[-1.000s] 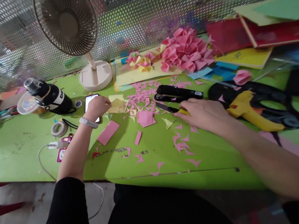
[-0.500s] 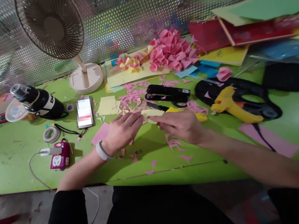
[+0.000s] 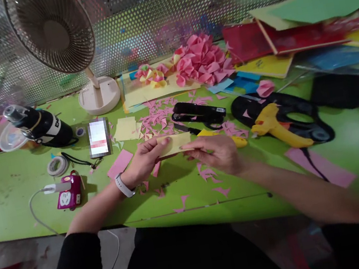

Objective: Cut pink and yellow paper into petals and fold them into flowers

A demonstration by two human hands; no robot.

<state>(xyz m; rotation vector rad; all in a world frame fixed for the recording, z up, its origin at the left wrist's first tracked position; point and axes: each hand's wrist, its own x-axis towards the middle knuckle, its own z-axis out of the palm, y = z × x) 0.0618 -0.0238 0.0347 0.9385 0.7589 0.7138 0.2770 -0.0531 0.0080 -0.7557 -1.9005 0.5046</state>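
Observation:
A small pale yellow paper (image 3: 176,143) is held just above the green table (image 3: 10,195) by both of my hands. My left hand (image 3: 144,160) pinches its left end, thumb on top. My right hand (image 3: 215,151) grips its right end with closed fingers. Yellow-handled scissors (image 3: 211,132) lie just behind my right hand. A stack of yellow paper squares (image 3: 126,128) and a scatter of pink paper scraps (image 3: 158,118) lie behind my left hand. A pink paper strip (image 3: 120,163) lies to the left of my left hand.
A desk fan (image 3: 57,40) stands at the back left, a black bottle (image 3: 40,124) and a phone (image 3: 98,137) near it. A black stapler (image 3: 198,111), a yellow glue gun (image 3: 276,125), folded pink paper flowers (image 3: 203,59) and coloured sheets (image 3: 312,20) lie at the back right. Tape rolls (image 3: 56,165) and a pink charger (image 3: 69,196) sit left.
My left hand left the yellow stack by the phone and came to the middle. My right hand moved left to meet it. Both now hold the yellow paper, lifted slightly.

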